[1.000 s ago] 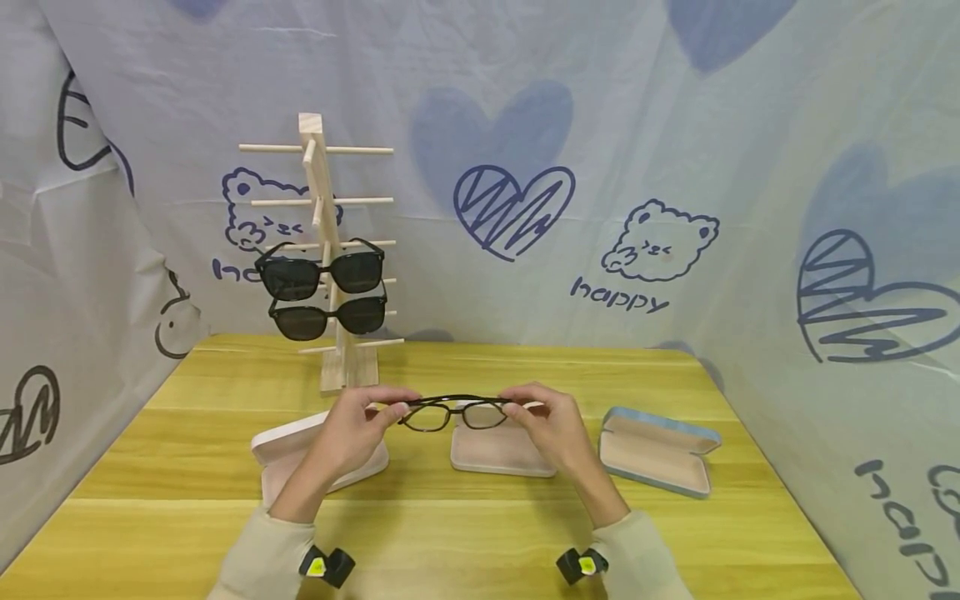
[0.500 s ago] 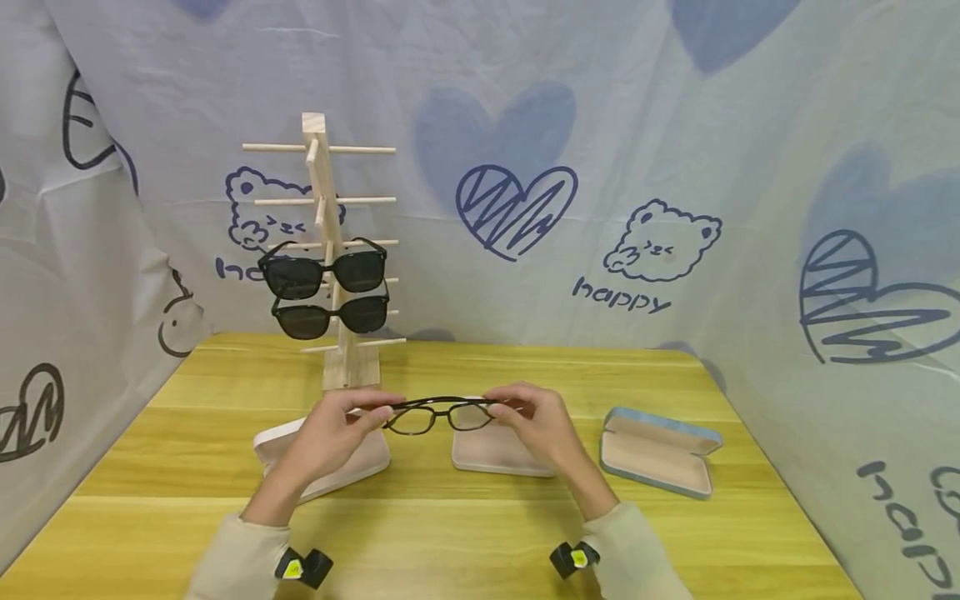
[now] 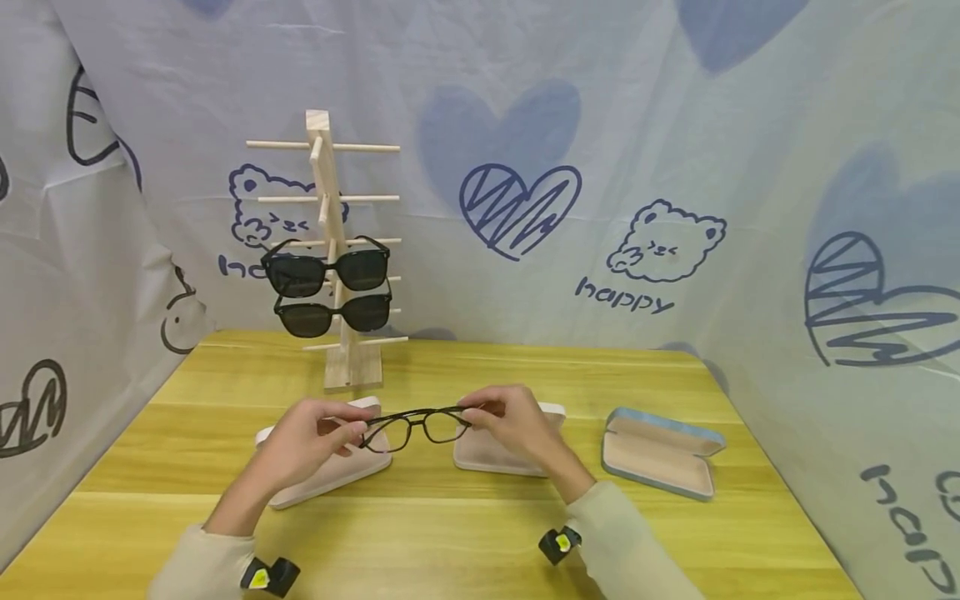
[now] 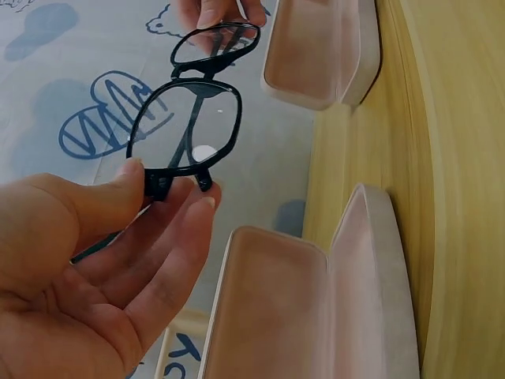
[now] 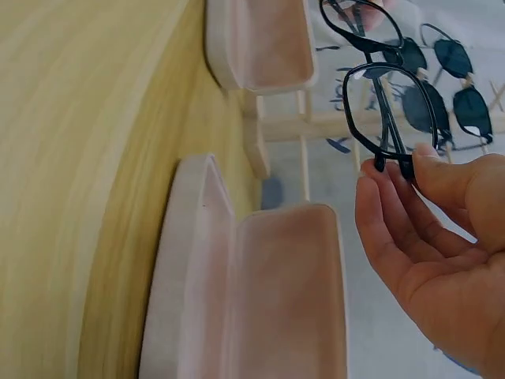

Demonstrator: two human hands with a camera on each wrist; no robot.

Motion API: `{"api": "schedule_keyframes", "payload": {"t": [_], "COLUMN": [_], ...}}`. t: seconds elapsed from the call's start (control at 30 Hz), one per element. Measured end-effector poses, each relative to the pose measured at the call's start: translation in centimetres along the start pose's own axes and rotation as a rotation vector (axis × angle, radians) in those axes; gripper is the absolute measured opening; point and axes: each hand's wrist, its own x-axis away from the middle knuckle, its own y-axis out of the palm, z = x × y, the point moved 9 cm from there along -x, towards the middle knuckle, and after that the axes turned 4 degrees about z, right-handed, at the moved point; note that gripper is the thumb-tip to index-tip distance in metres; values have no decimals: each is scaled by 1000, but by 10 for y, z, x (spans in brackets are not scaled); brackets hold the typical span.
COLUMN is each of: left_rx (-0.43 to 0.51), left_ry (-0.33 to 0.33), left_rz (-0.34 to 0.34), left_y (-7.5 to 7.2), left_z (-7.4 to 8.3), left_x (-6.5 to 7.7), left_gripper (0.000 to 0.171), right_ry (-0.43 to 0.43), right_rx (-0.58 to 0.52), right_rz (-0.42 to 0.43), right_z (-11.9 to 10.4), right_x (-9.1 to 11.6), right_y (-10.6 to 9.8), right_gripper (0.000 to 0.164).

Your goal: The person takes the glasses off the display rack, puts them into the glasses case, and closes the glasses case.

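Note:
A pair of black-framed eyeglasses [image 3: 417,422] with clear lenses is held up over the table between both hands. My left hand [image 3: 309,442] pinches its left end between thumb and fingers. At the other end, my right hand [image 3: 517,425] pinches the frame the same way. The temples are folded behind the lenses, as the left wrist view shows. Behind my left hand lies an open white glasses case [image 3: 341,475] with a pink lining. A second open pale case [image 3: 487,454] sits behind my right hand, partly hidden by it.
A wooden display stand [image 3: 326,179] with pegs rises at the back left, carrying two pairs of black sunglasses [image 3: 326,271]. An open blue glasses case [image 3: 660,454] lies at the right of the wooden table [image 3: 450,533]. A patterned cloth [image 3: 517,67] hangs behind.
Both hands have carried the eyeglasses left and slightly down, from near the middle case toward the left case. The glasses are tilted more now. The cases and stand have stayed put.

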Motion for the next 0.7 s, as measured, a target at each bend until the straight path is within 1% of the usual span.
{"api": "schedule_keyframes", "payload": {"t": [0.17,0.33,0.5,0.7], "left_rx": [-35,-81,-94,-90], "left_ry": [-41,-83,-123,-151], "left_rz": [-14,-20,-24,-29], "left_y": [-7,-16,-25,-34], "left_z": [-11,-22,-31,-42], "left_x": [6,14,21,29], "left_gripper": [25,25,26,25], "right_ry": [-6,0,6,35], "right_rx": [27,23,39,71], "right_rz": [-64,-119,-158,-187], "right_z": [2,1,-1,-3], "right_x": [-8,-16,-25,-32], "right_y": [19,38,56,72], "right_gripper": [21,22,20,20]}}
